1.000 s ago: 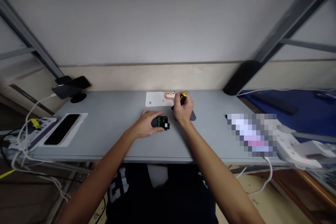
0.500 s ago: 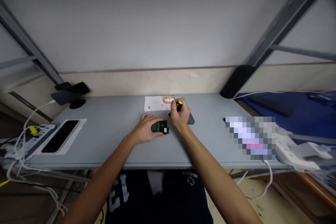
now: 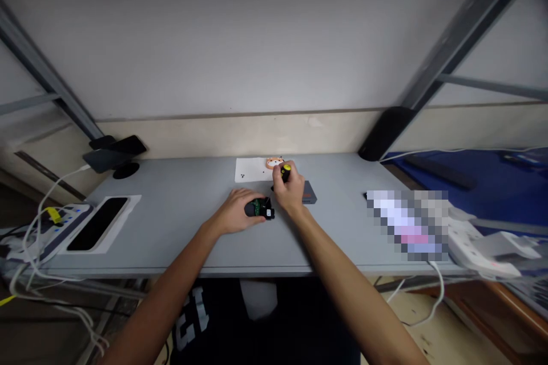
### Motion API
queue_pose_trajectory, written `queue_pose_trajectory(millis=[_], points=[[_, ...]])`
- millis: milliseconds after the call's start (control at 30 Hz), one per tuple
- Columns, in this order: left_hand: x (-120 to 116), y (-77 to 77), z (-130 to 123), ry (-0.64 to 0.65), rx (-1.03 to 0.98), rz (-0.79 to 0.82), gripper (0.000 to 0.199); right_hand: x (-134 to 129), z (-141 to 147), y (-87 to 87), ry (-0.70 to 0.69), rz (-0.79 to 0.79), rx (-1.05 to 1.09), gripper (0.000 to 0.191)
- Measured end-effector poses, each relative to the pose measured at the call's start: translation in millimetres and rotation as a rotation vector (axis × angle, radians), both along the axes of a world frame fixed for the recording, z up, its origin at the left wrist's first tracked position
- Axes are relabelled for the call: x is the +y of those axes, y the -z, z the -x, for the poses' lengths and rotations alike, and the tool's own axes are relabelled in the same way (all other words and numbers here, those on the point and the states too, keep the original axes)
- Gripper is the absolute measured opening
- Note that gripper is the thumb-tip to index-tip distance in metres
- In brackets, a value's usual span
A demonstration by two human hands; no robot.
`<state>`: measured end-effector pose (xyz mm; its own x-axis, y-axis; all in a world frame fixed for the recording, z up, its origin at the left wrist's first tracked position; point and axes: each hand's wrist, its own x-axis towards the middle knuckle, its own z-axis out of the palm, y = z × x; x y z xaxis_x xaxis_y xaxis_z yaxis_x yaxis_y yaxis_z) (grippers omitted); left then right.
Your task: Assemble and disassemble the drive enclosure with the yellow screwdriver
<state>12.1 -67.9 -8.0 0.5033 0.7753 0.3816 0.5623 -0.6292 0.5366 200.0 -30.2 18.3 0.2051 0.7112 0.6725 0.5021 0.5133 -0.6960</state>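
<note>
On the grey table, my left hand [image 3: 238, 211] grips a small black device [image 3: 260, 207] with a green circuit board showing. My right hand [image 3: 291, 187] is wrapped round a black and yellow screwdriver handle [image 3: 286, 171], just to the right of the device and a little farther back. The screwdriver's tip is too small to make out. Beside my right hand lies a dark grey box [image 3: 309, 193]. Behind both hands is a white sheet [image 3: 252, 169] with several tiny dark pieces on it, and an orange and white animal-faced item [image 3: 273, 163] at its right end.
At the left are a phone [image 3: 98, 223] on white paper, a power strip [image 3: 71, 231] with cables and a black stand [image 3: 126, 170] holding another phone. A black cylinder [image 3: 386, 133] stands back right. A blurred-out device [image 3: 406, 225] and white power strip [image 3: 479, 248] lie right.
My right hand has shifted slightly left with the screwdriver, uncovering more of the dark grey box. My left hand and the device have barely moved.
</note>
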Motion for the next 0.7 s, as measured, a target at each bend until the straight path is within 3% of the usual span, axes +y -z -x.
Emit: queue_pose_trajectory(millis=[300, 500, 700], points=[[-2, -5.8, 4, 0.035, 0.043, 0.024, 0.054, 1, 0, -1.6, 0.006, 0.001, 0.052, 0.027], [6, -0.1, 16, -0.236, -0.011, -0.073, 0.025, 1, 0, -2.2, 0.021, 0.006, 0.089, 0.027], [12, 4.5, 18, -0.263, 0.053, -0.019, 0.013, 2, 0, -0.8, 0.027, -0.01, 0.098, 0.026]])
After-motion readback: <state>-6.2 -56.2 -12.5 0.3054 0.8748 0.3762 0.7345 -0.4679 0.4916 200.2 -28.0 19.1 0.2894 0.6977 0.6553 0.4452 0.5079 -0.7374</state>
